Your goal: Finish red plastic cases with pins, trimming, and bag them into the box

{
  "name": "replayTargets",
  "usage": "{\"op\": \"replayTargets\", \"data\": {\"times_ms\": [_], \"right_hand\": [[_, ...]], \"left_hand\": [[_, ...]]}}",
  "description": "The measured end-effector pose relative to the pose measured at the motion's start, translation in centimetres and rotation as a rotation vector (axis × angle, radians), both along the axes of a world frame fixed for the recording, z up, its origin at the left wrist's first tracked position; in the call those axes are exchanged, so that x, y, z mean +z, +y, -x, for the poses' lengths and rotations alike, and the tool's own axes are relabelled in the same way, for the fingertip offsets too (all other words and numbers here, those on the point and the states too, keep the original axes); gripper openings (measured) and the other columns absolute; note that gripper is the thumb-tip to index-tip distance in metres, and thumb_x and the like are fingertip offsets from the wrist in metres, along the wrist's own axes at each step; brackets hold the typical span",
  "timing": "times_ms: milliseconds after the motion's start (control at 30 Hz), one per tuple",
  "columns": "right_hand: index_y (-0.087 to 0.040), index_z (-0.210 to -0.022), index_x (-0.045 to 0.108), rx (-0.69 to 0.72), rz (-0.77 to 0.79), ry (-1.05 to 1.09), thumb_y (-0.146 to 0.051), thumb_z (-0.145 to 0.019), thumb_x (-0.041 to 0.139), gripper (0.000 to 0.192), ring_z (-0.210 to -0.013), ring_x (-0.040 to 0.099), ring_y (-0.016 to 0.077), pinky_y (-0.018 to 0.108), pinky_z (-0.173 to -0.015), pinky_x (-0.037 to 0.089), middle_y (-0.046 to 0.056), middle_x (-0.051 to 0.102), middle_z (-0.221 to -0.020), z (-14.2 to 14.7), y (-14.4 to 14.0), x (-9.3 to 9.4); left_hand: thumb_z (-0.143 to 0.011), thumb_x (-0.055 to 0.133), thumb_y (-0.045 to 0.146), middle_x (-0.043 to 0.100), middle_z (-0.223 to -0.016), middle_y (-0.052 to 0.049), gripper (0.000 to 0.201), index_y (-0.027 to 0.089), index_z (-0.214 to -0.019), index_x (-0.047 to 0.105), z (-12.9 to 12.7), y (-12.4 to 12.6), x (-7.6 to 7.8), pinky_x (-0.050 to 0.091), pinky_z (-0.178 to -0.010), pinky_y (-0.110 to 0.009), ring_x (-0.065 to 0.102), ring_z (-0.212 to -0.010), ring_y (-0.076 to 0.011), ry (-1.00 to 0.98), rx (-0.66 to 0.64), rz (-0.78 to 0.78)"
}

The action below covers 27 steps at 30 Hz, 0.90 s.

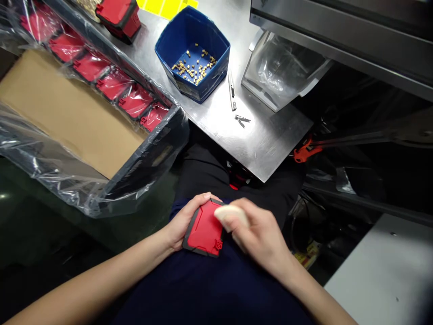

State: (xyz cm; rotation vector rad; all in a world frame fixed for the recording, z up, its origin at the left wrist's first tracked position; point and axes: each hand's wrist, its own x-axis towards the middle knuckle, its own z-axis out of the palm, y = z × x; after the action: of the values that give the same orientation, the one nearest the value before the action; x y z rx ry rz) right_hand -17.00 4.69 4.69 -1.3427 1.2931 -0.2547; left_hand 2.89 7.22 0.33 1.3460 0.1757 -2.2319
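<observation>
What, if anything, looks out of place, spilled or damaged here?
Nothing stands out as spilled or damaged: the small gold pieces lie inside the blue bin, and the red case in the left hand looks intact. At most, the cutter knife lies loose on the metal table.

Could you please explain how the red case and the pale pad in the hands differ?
The red case has black edges, while the pale pad is plain off-white. The case is angular; the pad looks rounded, though blurred. The left hand holds the case, the right hand the pad. Both are hand-held, close together.
</observation>
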Motion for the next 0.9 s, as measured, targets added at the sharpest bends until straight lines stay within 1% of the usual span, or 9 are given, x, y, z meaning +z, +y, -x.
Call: {"op": "replayTargets", "data": {"times_ms": [67, 133, 167, 267, 400, 600, 700, 800, 900], "right_hand": [[-0.026, -0.104, 0.067, -0.326, 0.034, -0.016, -0.053, -0.101, 0.053, 0.031, -0.070, 0.060, 0.0148, 0.023, -0.062, 0.045, -0.002, 0.067, -0.082, 1.1, -1.2, -1.5], [-0.026, -0.110, 0.065, -0.509, 0.033, 0.041, -0.055, -0.101, 0.049, 0.034, -0.073, 0.061, 0.0164, 0.025, -0.065, 0.048, -0.001, 0.067, -0.087, 2.8, -1.9, -3.5], [-0.026, -0.112, 0.064, -0.520, 0.005, 0.083, -0.056, -0.101, 0.048, 0.035, -0.076, 0.062, 0.0177, 0.027, -0.067, 0.049, -0.001, 0.068, -0.090, 3.7, -2.0, -4.6], [-0.025, -0.116, 0.063, -0.374, -0.068, 0.248, -0.056, -0.096, 0.053, 0.038, -0.082, 0.066, 0.0230, 0.033, -0.073, 0.051, 0.002, 0.072, -0.095, 6.1, -1.5, -7.6], [-0.023, -0.113, 0.063, -0.321, -0.017, 0.359, -0.056, -0.091, 0.057, 0.040, -0.083, 0.068, 0.0271, 0.039, -0.076, 0.051, 0.005, 0.074, -0.094, 7.1, -1.8, -10.1], [-0.019, -0.122, 0.059, -0.357, 0.133, 0.367, -0.055, -0.096, 0.049, 0.046, -0.096, 0.068, 0.0294, 0.040, -0.084, 0.052, 0.012, 0.074, -0.108, 5.6, -9.0, -13.2], [-0.015, -0.125, 0.059, -0.329, 0.179, 0.434, -0.055, -0.094, 0.053, 0.051, -0.105, 0.066, 0.0356, 0.046, -0.089, 0.050, 0.019, 0.070, -0.116, 4.6, -11.3, -13.3], [-0.011, -0.139, 0.050, -0.346, 0.291, 0.559, -0.054, -0.094, 0.057, 0.063, -0.118, 0.059, 0.0404, 0.051, -0.096, 0.047, 0.028, 0.055, -0.138, 3.8, -10.0, -11.5], [-0.019, -0.131, 0.057, -0.318, 0.252, 0.443, -0.052, -0.097, 0.054, 0.048, -0.098, 0.067, 0.0289, 0.042, -0.087, 0.051, 0.016, 0.065, -0.121, 3.1, -6.1, -8.5]], "left_hand": [[-0.086, 0.070, 0.052, 0.077, -0.095, -0.010, 0.036, 0.018, -0.099, 0.069, -0.3, 0.1, -0.1, 0.056, -0.064, -0.032, 0.073, -0.073, -0.0248, 0.069, 0.057, 0.020], [-0.086, 0.070, 0.050, 0.077, -0.111, -0.015, 0.036, 0.018, -0.101, 0.067, -0.5, 0.2, -0.2, 0.059, -0.071, -0.037, 0.076, -0.085, -0.0313, 0.088, 0.089, 0.065], [-0.086, 0.070, 0.050, 0.076, -0.114, -0.016, 0.036, 0.018, -0.101, 0.066, -0.7, 0.3, -0.2, 0.060, -0.073, -0.039, 0.076, -0.088, -0.0327, 0.088, 0.101, 0.075], [-0.090, 0.066, 0.049, 0.076, -0.115, -0.017, 0.034, 0.018, -0.104, 0.065, -0.9, 0.4, -0.3, 0.061, -0.074, -0.040, 0.077, -0.088, -0.0333, 0.075, 0.118, 0.075], [-0.093, 0.062, 0.048, 0.076, -0.117, -0.018, 0.034, 0.017, -0.107, 0.064, -0.8, 0.4, -0.4, 0.061, -0.075, -0.041, 0.077, -0.090, -0.0345, 0.073, 0.114, 0.055], [-0.093, 0.061, 0.048, 0.076, -0.117, -0.019, 0.035, 0.016, -0.107, 0.063, -0.2, 0.1, -0.1, 0.060, -0.080, -0.041, 0.077, -0.090, -0.0335, 0.034, 0.106, 0.048], [-0.093, 0.061, 0.050, 0.077, -0.116, -0.018, 0.035, 0.017, -0.107, 0.063, 0.1, 0.1, 0.2, 0.060, -0.080, -0.041, 0.077, -0.090, -0.0325, 0.002, 0.109, 0.035], [-0.093, 0.061, 0.051, 0.077, -0.115, -0.017, 0.036, 0.018, -0.106, 0.063, 0.3, 0.0, 0.5, 0.060, -0.079, -0.042, 0.077, -0.091, -0.0326, -0.041, 0.109, 0.034], [-0.092, 0.063, 0.053, 0.077, -0.113, -0.015, 0.037, 0.018, -0.106, 0.064, 0.5, 0.0, 1.1, 0.060, -0.075, -0.040, 0.077, -0.091, -0.0323, -0.107, 0.105, 0.053]]}}
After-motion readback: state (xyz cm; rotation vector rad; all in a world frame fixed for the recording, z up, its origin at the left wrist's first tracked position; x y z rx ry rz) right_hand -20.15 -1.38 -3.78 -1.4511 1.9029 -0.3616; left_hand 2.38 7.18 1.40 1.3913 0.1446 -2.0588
